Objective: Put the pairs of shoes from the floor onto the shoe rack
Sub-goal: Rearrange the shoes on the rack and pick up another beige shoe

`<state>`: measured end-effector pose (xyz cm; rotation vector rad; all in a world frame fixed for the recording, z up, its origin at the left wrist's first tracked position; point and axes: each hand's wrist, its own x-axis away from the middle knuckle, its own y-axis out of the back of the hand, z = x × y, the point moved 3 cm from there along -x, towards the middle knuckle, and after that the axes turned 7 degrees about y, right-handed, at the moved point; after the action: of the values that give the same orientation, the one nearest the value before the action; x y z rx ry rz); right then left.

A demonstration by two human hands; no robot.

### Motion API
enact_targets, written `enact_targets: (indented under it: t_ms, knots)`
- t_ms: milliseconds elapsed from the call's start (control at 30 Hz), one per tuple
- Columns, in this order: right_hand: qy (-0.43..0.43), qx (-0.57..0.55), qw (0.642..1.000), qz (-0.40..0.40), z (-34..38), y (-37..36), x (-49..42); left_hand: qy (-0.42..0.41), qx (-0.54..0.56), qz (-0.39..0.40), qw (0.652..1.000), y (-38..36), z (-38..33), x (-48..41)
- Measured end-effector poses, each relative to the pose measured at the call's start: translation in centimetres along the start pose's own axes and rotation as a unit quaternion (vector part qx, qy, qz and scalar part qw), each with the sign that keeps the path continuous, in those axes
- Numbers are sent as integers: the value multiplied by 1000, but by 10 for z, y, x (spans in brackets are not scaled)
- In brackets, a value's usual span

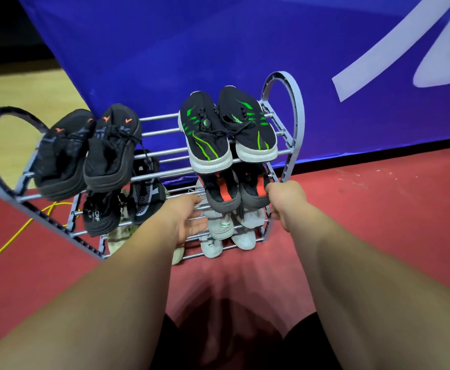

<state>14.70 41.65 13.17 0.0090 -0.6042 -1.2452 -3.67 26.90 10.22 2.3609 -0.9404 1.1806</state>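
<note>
Near: both hands reach into the middle shelf of the shoe rack (297,108). My left hand (189,222) is spread, fingers straight, holding nothing, over the shelf bars. My right hand (285,201) is pinched on the heel of the right shoe of the black-and-red pair (223,193), which sits on that shelf with heels past the front bar.

Risks, as I judge them:
- A tug on that heel could slide the shoe off the front.
- The black-and-green pair (226,129) overhangs the top shelf just above my right hand; lifting the knuckles could knock it down.
- The rack looks light; leaning on it could tip it.
- A yellow cable (13,236) on the floor (378,209) at the left end could snag a foot.

White pair (218,236) sits on the bottom shelf.

Writing: the black shoe (98,214) at middle left shows pale letters, roughly "CRP", start unclear. Far: the blue banner (165,49) carries large white strokes, cropped, unreadable.
</note>
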Motion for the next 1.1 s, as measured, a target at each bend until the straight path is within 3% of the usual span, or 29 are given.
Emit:
enact_targets:
  t_ms: [233,467,633,833,1100]
  knots:
    - [20,-2,984,175,14,-73,50,9,15,-20,1000,71,15,19]
    - [3,39,962,271,7,-179,83,18,69,-86,994,160,22,20]
    - [-76,55,952,291,-11,-228,89,38,100,-117,987,203,20,10]
    - [-166,-28,935,312,-23,-260,77,34,146,-160,976,220,16,-11]
    - [-172,-133,930,296,-27,-269,66,-2,161,-153,975,221,10,-27]
